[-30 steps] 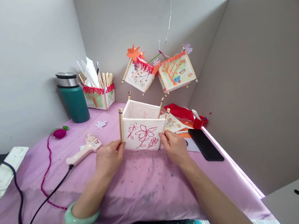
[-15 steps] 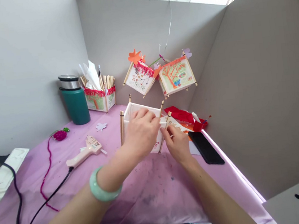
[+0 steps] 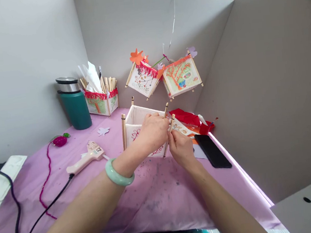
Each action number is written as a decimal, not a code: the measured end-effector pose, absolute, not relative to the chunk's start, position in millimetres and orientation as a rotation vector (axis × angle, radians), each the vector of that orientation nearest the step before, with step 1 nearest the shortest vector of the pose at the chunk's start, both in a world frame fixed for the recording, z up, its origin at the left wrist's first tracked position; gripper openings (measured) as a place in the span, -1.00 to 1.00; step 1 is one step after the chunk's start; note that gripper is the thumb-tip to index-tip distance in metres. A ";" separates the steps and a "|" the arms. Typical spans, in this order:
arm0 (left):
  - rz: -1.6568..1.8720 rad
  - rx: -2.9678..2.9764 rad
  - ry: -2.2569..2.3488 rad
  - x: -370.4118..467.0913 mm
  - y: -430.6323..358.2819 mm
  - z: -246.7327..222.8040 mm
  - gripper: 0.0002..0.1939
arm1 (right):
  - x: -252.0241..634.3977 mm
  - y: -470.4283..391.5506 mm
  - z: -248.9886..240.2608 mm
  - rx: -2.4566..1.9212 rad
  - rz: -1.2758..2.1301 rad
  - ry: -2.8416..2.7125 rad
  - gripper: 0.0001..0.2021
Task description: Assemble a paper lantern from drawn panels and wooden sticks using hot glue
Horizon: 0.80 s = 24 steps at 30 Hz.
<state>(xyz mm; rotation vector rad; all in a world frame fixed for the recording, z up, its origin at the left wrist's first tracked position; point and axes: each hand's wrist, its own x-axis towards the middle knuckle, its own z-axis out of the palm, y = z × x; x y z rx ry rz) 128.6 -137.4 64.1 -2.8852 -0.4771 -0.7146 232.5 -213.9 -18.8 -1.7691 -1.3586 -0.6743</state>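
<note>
A white box lantern (image 3: 132,131) with drawn flowers and wooden sticks at its corners stands on the pink cloth. My left hand (image 3: 155,130), with a pale green bangle on the wrist, reaches across its front to the right corner, fingers closed around the top edge near the sticks. My right hand (image 3: 181,147) pinches the front right corner stick (image 3: 172,122) from the right side. The fingertips of both hands nearly meet there, and the left fingertips are partly hidden.
A glue gun (image 3: 85,159), purple yarn (image 3: 49,163) and a green bottle (image 3: 75,107) lie or stand left. Behind are a stick-filled box (image 3: 98,102) and two hanging lanterns (image 3: 183,76). A black phone (image 3: 213,151) and red material (image 3: 184,116) are right.
My left hand has shifted right along the box toward the right corner, uncovering more of the box's front. The right hand still holds that corner. The view has shifted slightly.
</note>
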 end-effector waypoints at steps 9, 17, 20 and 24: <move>-1.688 -2.553 -0.377 80.6 -138.9 47.1 -0.79 | 239.5 -226.7 -34.0 -1.976 -0.177 -1.468 -0.67; -1.525 -2.743 -1.404 6.2 -109.9 -24.6 -0.79 | 234.3 -229.2 -38.6 -2.180 0.051 -1.563 -0.79; -1.216 -3.068 -1.553 3.1 -105.7 -40.6 -0.76 | 232.0 -227.8 -40.4 -2.218 0.082 -1.588 -0.79; -1.052 -3.050 -1.510 8.1 -107.2 -45.1 -0.78 | 231.4 -227.2 -43.5 -2.232 0.081 -1.635 -0.79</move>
